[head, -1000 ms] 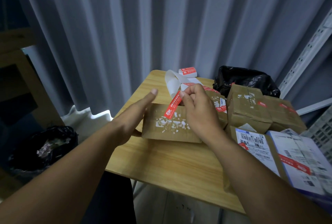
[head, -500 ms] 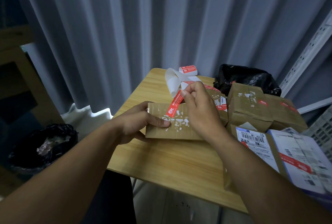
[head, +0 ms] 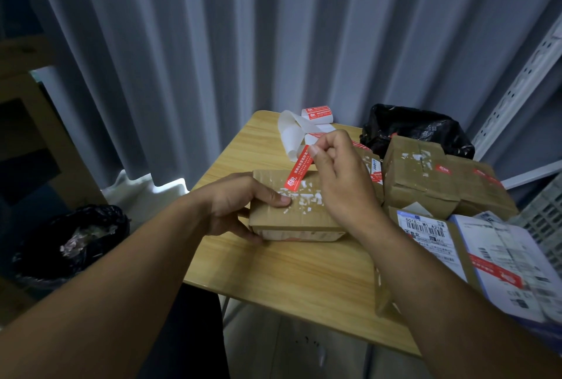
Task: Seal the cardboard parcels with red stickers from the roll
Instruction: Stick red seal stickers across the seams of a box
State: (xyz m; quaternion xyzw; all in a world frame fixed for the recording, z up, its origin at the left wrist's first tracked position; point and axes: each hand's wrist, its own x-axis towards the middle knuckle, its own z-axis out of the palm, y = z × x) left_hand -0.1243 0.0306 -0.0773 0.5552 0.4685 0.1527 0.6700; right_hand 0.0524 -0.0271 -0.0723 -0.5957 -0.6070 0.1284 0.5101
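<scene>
Red sticker (head: 296, 173): head view; it slants down from the right hand's pinch, with its lower tip at the parcel's top. I cannot tell whether it touches.
Parcel (head: 299, 217): lies flat mid-worktop (head: 304, 281), its top scarred with white label scraps.
Roll (head: 317, 113): at 12 o'clock from the parcel, near the far edge.
Risk: hanging at a slant, the sticker may land crooked or off the seam. It may fold onto itself or bond poorly over the scraps. The parcel could slide if the left grip eases.
Left hand (head: 234, 205): at the parcel's 9 o'clock end, thumb flat on top and fingers wrapped round the near corner, gripping it.
Right hand (head: 337, 177): raised over the parcel's 1 o'clock side, thumb and forefinger pinching the sticker's upper end, other fingers curled.
</scene>
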